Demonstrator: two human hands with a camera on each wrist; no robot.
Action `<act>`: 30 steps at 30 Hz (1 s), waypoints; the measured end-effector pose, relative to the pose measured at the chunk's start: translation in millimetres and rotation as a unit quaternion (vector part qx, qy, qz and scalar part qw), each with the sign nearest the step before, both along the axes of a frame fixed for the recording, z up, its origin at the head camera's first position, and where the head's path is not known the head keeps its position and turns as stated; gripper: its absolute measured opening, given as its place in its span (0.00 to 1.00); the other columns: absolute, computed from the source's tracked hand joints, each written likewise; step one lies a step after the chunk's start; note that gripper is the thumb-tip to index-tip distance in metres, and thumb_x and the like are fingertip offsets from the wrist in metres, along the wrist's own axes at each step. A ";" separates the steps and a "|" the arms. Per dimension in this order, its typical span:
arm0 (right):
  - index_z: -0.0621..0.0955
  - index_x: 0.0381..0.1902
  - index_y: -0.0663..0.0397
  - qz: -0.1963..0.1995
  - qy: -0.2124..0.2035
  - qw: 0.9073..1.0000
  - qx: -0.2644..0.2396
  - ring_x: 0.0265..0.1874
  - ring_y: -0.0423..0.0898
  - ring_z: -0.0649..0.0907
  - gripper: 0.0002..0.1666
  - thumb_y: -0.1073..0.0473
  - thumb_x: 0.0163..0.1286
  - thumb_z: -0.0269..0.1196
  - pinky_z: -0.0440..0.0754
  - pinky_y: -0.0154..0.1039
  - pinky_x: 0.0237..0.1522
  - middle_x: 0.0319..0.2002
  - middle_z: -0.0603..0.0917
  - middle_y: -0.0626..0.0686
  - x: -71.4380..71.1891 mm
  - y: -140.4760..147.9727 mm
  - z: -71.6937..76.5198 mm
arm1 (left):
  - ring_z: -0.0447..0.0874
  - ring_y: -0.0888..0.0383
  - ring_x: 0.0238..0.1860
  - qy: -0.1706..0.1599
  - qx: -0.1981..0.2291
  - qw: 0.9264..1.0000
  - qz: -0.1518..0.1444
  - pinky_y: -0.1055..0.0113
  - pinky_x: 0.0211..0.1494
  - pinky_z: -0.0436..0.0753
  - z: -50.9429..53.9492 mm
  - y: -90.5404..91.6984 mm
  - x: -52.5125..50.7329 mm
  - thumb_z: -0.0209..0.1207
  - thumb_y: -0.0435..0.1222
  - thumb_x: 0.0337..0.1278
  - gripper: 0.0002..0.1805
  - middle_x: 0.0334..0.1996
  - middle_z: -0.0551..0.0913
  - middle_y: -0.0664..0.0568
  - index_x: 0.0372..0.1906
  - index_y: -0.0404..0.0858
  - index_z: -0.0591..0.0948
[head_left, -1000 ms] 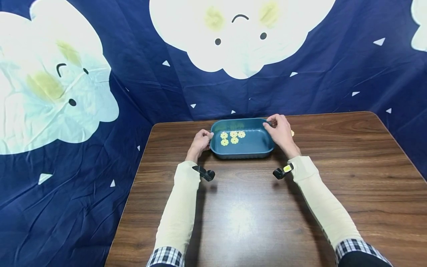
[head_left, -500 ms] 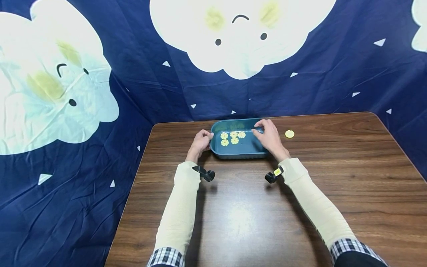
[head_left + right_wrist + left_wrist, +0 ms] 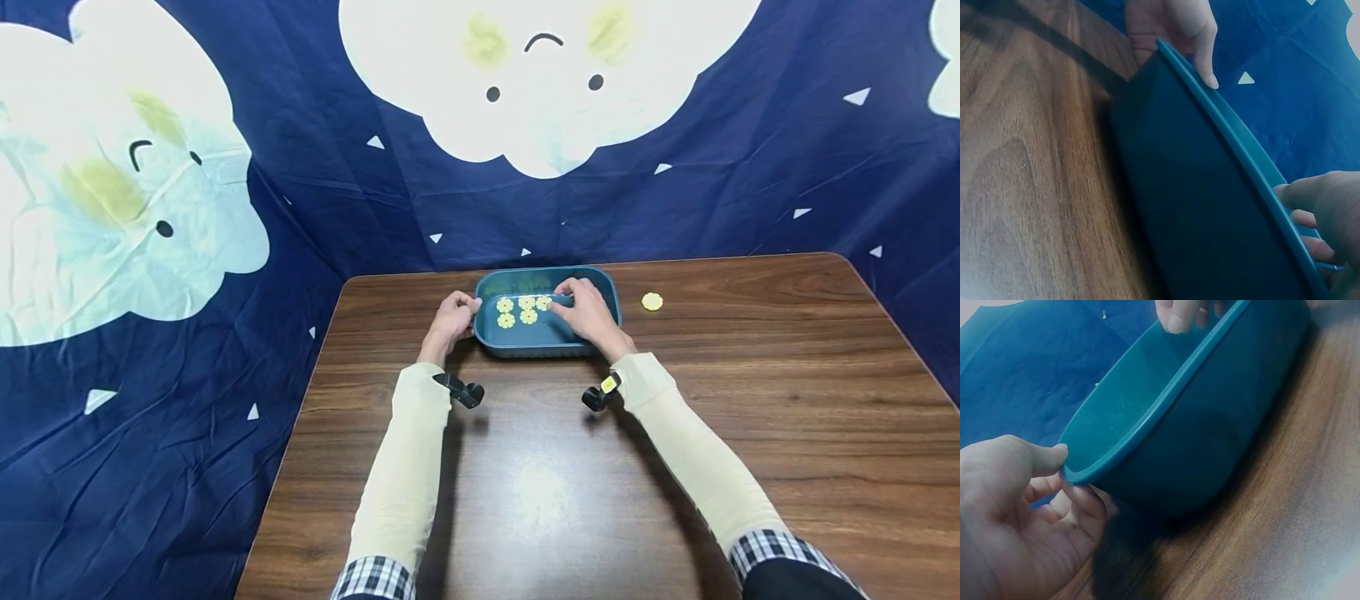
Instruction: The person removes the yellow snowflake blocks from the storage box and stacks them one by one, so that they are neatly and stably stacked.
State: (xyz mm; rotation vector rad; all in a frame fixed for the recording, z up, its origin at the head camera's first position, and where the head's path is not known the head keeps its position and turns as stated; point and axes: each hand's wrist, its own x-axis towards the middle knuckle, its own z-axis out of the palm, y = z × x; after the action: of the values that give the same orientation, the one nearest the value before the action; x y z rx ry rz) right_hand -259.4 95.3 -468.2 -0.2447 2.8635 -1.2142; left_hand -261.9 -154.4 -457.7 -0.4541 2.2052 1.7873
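Note:
A blue-green rectangular basin with rounded corners (image 3: pixel 551 337) stands at the table's back edge. My left hand (image 3: pixel 452 320) grips its left rim, the thumb on top and the curled fingers beneath, as the left wrist view shows (image 3: pixel 1029 506). Several small yellow flower-shaped pieces (image 3: pixel 527 317) lie inside, toward the left half. My right hand (image 3: pixel 588 314) reaches into the basin, its thumb and forefinger apart beside the rightmost piece (image 3: pixel 542 303). No held thing shows between those fingers. In the right wrist view, the near wall (image 3: pixel 1185 181) hides the basin's inside.
One more yellow flower-shaped piece (image 3: pixel 652 302) lies on the brown wooden table (image 3: pixel 750 350), right of the basin. A dark blue cloth with white clouds (image 3: pixel 315 200) hangs close behind the table's back edge and along the left side.
My right hand has moved left and down from the basin's right rim to the yellow pieces inside. The piece on the table has come into full view. The left hand stays put.

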 end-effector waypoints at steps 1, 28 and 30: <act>0.76 0.50 0.56 0.003 -0.002 1.000 0.003 0.50 0.54 0.73 0.19 0.52 0.65 0.63 0.70 0.51 0.56 0.51 0.74 0.58 -0.8 -0.5 0.0 | 0.67 0.60 0.27 0.000 0.001 1.000 0.000 0.71 0.28 0.73 0.4 0.3 -0.1 0.53 0.39 0.69 0.09 0.31 0.68 0.52 0.33 0.41 0.69; 0.73 0.62 0.53 0.066 -0.046 0.987 0.141 0.55 0.59 0.70 0.27 0.50 0.69 0.60 0.67 0.52 0.61 0.56 0.72 0.62 -21.7 -10.4 -12.6 | 0.68 0.60 0.28 -0.002 0.000 1.000 -0.005 0.71 0.29 0.74 -2.6 -1.2 -1.8 0.53 0.40 0.69 0.09 0.31 0.68 0.52 0.33 0.42 0.69; 0.72 0.64 0.52 0.070 -0.047 0.985 0.150 0.55 0.59 0.70 0.27 0.50 0.69 0.59 0.67 0.52 0.60 0.57 0.71 0.61 -23.1 -11.0 -13.4 | 0.68 0.60 0.28 -0.002 0.000 1.000 -0.004 0.71 0.29 0.74 -2.3 -1.3 -2.1 0.53 0.40 0.68 0.09 0.31 0.68 0.52 0.33 0.42 0.69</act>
State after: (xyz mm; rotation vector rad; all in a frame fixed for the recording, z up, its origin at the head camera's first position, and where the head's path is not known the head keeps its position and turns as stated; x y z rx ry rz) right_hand -282.5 84.3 -481.6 -0.3625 2.8392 -0.7388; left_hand -264.0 -155.8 -459.9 -0.4474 2.2014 1.7805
